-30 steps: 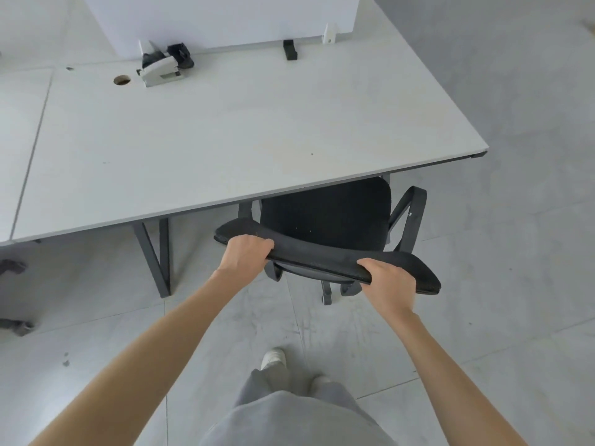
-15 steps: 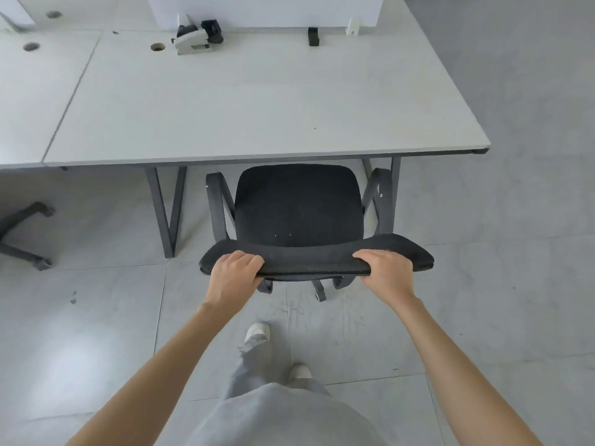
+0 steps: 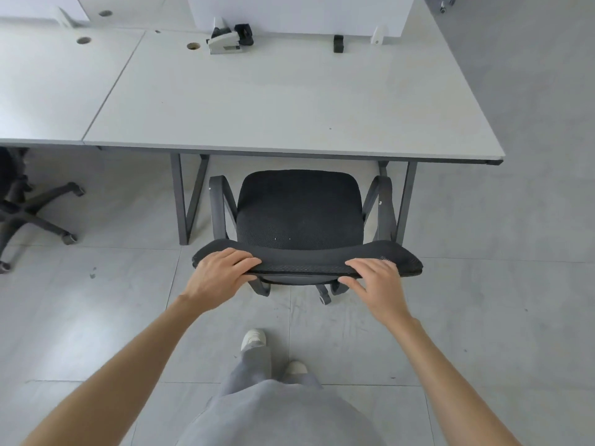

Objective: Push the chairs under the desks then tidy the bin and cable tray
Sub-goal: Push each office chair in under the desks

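Far left of the hands, a second chair (image 3: pixel 19 204) is cut by the edge; the backrest (image 3: pixel 306 259) hides the near chair's base.

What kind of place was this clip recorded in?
Most likely an open-plan office: adjoining white desks with cable holes, a divider panel behind them, and black swivel chairs on a grey tiled floor.
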Demonstrator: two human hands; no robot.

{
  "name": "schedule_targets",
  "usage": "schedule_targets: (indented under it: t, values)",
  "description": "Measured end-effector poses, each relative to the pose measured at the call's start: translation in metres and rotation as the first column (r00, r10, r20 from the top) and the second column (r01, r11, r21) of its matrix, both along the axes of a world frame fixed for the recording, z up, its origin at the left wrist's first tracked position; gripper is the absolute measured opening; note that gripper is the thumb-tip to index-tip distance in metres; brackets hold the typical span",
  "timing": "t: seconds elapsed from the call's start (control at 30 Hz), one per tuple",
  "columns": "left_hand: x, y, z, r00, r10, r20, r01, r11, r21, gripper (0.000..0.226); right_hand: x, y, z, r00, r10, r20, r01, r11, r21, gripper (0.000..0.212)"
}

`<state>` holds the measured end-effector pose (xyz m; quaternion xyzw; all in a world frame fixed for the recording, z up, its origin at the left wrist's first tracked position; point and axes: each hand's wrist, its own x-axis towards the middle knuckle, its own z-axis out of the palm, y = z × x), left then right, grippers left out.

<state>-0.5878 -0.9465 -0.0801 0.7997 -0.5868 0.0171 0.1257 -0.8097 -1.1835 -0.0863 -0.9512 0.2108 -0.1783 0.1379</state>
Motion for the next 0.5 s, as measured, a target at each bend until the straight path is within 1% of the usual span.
schedule_targets:
  t: [0.07,0.2,0.3,0.37,0.43,0.5]
  values:
    - [0.006,0.006,-0.003,0.997,0.045,-0.056,-0.048,0.997,-0.06,0.052,0.004,0.011,-0.004,1.0,-0.023,0.019,0.023,1.0,0.016,0.064]
    - [-0.006,0.005,-0.011,0.968,0.2,-0.151,-0.227,0.955,-0.192,0.051,0.008,0.012,-0.005,0.999,-0.037,0.019,0.036,0.999,0.012,0.065]
    - [-0.003,0.003,-0.012,0.965,0.21,-0.157,-0.238,0.952,-0.192,0.049,0.008,0.012,-0.005,0.999,-0.049,0.024,0.049,0.999,0.003,0.064]
    - [0.002,0.002,-0.012,0.964,0.21,-0.164,-0.239,0.954,-0.182,0.042,0.01,0.011,-0.004,0.999,-0.05,0.021,0.05,0.999,0.014,0.063]
    - [-0.002,0.002,-0.015,0.962,0.214,-0.171,-0.247,0.947,-0.206,0.036,0.007,0.009,-0.004,0.999,-0.053,0.012,0.053,0.999,0.002,0.061]
    - [-0.005,0.0,-0.016,0.958,0.21,-0.197,-0.253,0.941,-0.224,0.034,0.006,0.007,-0.003,0.999,-0.045,-0.011,0.045,0.999,0.02,0.061]
